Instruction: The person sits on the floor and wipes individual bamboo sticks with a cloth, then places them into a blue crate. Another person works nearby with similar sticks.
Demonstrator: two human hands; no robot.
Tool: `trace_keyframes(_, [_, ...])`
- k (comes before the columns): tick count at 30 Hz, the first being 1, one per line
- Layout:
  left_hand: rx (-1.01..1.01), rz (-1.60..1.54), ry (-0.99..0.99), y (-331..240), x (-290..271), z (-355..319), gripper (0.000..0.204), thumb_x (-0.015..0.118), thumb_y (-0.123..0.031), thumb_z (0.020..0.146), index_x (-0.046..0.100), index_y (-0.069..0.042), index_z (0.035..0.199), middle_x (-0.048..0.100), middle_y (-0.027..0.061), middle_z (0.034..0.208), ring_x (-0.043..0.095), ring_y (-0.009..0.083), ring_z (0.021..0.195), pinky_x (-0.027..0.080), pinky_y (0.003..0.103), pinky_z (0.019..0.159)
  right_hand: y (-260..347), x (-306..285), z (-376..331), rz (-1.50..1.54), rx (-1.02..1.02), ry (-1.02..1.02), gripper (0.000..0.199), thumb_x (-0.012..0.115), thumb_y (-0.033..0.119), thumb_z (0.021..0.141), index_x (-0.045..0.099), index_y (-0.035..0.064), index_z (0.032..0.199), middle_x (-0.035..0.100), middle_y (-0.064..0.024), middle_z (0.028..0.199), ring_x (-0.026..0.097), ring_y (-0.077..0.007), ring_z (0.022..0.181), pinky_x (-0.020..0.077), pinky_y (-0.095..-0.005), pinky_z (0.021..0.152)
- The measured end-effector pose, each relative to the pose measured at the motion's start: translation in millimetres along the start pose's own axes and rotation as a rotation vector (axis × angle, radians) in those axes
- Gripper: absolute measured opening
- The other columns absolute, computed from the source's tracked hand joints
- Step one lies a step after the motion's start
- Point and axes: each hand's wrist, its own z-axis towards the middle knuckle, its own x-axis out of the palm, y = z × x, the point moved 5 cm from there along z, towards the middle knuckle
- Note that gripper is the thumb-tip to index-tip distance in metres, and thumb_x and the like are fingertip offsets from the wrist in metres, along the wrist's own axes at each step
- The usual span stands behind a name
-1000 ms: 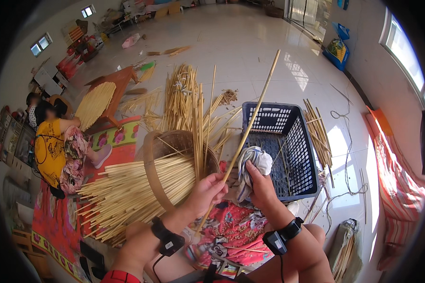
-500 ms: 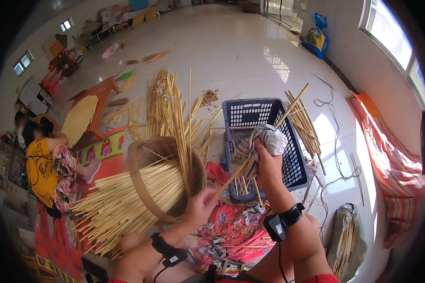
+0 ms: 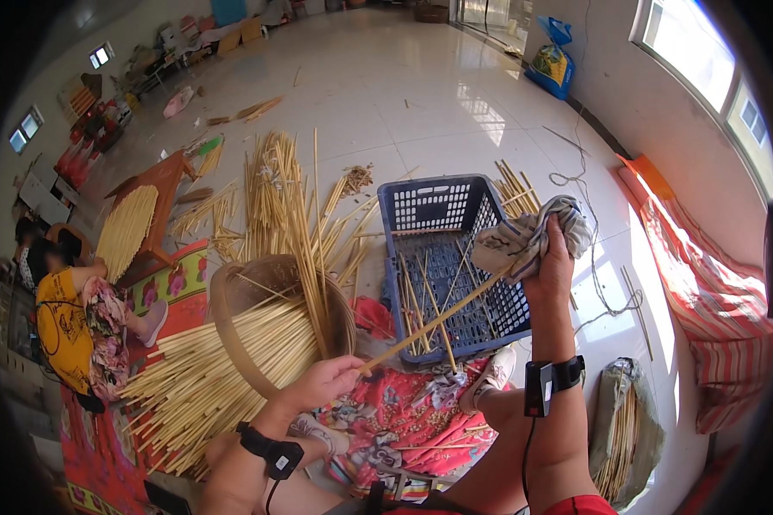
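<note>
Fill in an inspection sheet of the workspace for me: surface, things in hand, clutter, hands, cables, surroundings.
Surface: glossy tiled floor; a red patterned cloth lies below the hands.
Things in hand: one pale stalk running into a striped cloth; nearby, a handled basket with many stalks fanning out leftward, and a dark crate holding a few.
Clutter: brown scraps beyond the basket; loose stalks by the crate's far right corner.
Hands: left hand pinches the stalk; right hand grips the striped cloth.
Cables: black cables run from both wrist devices; a looped cord lies at right.
Surroundings: person in yellow top at left, near a table bearing a pale round panel; window at right.
</note>
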Motion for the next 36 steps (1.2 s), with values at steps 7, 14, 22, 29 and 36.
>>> trace_keyframes(7, [-0.049,-0.198,0.051,-12,27,10,0.02,0.043,-0.015,0.101,0.052,-0.001,0.112,0.037,-0.0074,0.068,0.033,0.0023,0.058,0.03,0.019,0.052,-54,35,-52,-0.002,0.174,0.12,0.025,0.06,0.018,0.094,0.054,0.0076,0.116,0.063,-0.005,0.1,0.065,-0.0195,0.086,0.0566,-0.0354,0.074])
trace_keyframes(14, [0.059,-0.184,-0.123,-8,18,23,0.015,0.047,-0.014,0.1,0.053,-0.003,0.107,0.044,-0.0051,0.067,0.04,0.0021,0.057,0.033,0.02,0.05,-98,49,-119,-0.182,0.301,0.209,0.03,0.064,0.013,0.091,0.055,0.0054,0.118,0.061,-0.0014,0.108,0.058,-0.0124,0.095,0.0478,-0.0273,0.081])
trace_keyframes(22, [0.296,0.368,-0.548,-30,-9,9,0.011,0.06,-0.007,0.09,0.058,0.0,0.098,0.06,0.0045,0.079,0.06,0.0119,0.074,0.048,0.027,0.065,-62,43,-67,-0.103,0.207,0.111,0.027,0.063,0.014,0.091,0.055,0.004,0.115,0.062,-0.0048,0.104,0.063,-0.0157,0.09,0.0529,-0.0307,0.077])
trace_keyframes(29, [0.379,0.555,-0.582,-27,-10,5,0.013,0.065,-0.006,0.086,0.061,-0.001,0.097,0.064,0.0107,0.082,0.064,0.0154,0.074,0.05,0.028,0.066,-8,4,-7,-0.031,0.006,-0.05,0.021,0.058,0.019,0.095,0.056,0.0051,0.109,0.065,-0.0067,0.093,0.066,-0.0195,0.082,0.0575,-0.0359,0.072])
trace_keyframes(36, [0.352,0.273,-0.568,-13,12,23,0.011,0.062,-0.004,0.089,0.059,0.002,0.098,0.067,0.0072,0.081,0.063,0.0093,0.074,0.051,0.026,0.066,-86,36,-69,-0.084,0.211,0.103,0.029,0.063,0.017,0.092,0.054,0.0053,0.118,0.061,-0.0028,0.106,0.061,-0.0149,0.092,0.0515,-0.0301,0.079])
